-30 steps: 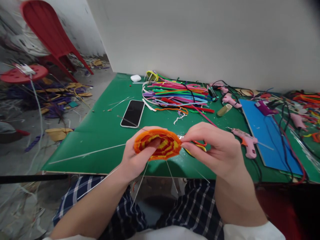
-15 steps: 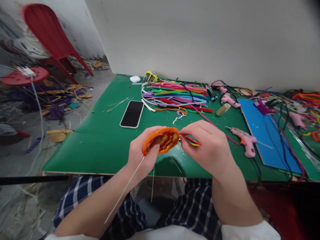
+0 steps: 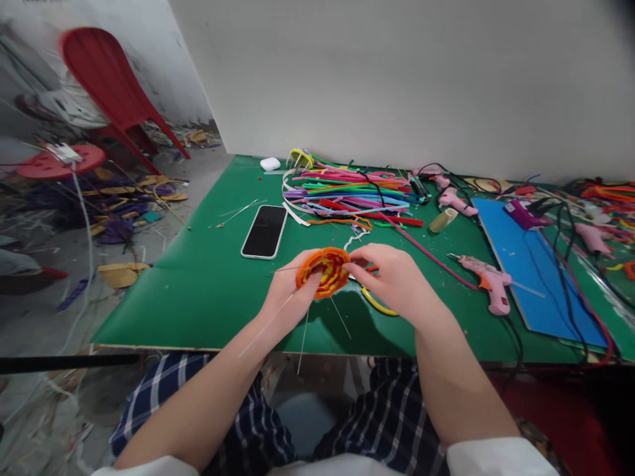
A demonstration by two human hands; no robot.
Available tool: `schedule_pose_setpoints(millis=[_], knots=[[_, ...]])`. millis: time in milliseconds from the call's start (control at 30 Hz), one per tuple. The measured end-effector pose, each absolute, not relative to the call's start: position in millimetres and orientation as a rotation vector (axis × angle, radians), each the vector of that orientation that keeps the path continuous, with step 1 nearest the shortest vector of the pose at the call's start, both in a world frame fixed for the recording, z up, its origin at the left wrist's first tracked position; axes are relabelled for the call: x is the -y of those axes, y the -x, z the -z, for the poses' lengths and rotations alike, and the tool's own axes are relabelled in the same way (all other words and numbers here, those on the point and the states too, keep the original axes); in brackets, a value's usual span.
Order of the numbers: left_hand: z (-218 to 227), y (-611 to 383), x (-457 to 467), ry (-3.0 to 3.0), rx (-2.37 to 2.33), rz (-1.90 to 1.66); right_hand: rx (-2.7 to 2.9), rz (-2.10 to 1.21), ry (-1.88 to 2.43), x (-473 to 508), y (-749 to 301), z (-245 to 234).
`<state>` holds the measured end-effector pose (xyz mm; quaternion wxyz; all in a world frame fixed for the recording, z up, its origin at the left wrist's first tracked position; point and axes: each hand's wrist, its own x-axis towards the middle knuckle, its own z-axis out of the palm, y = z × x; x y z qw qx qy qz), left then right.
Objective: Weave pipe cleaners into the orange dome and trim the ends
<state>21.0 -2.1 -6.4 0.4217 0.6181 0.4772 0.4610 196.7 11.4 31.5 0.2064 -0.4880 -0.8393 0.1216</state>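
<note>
A small round bowl [image 3: 331, 285] woven from orange and yellow pipe cleaners is tilted up over the table, with thin pale wires sticking out of it. My left hand [image 3: 292, 291] is closed around its left side, thumb inside the bowl and fingers behind it. At the bowl's right rim, my right hand [image 3: 391, 277] pinches with thumb and forefinger; the exact bit between the tips is too small to tell. Partly hidden beneath my right hand lies a tool with a curved yellow handle [image 3: 380, 304], apparently scissors.
Behind the bowl lie a phone [image 3: 264, 231] and a heap of coloured pipe cleaners [image 3: 347, 188]. To the right are a pink glue gun [image 3: 489, 281], a blue board [image 3: 536, 271] and black cables. The green table's front edge [image 3: 198, 347] is close to my forearms.
The bowl has turned, so its inside faces me more and its wires point differently. My right hand has shifted slightly left along with the rim, and more of the yellow handle shows.
</note>
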Motion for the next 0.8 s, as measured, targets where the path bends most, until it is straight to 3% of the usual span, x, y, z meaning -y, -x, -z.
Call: schedule_pose_setpoints(millis=[500,800], knots=[[22,-1,-19,-1.387,-1.105,-0.818,2.164,-0.564,1.633,-37,-211,-3],[3,33,-30,-1.330,-1.125,-1.047,2.177,-0.658,1.670,-43,-218,5]])
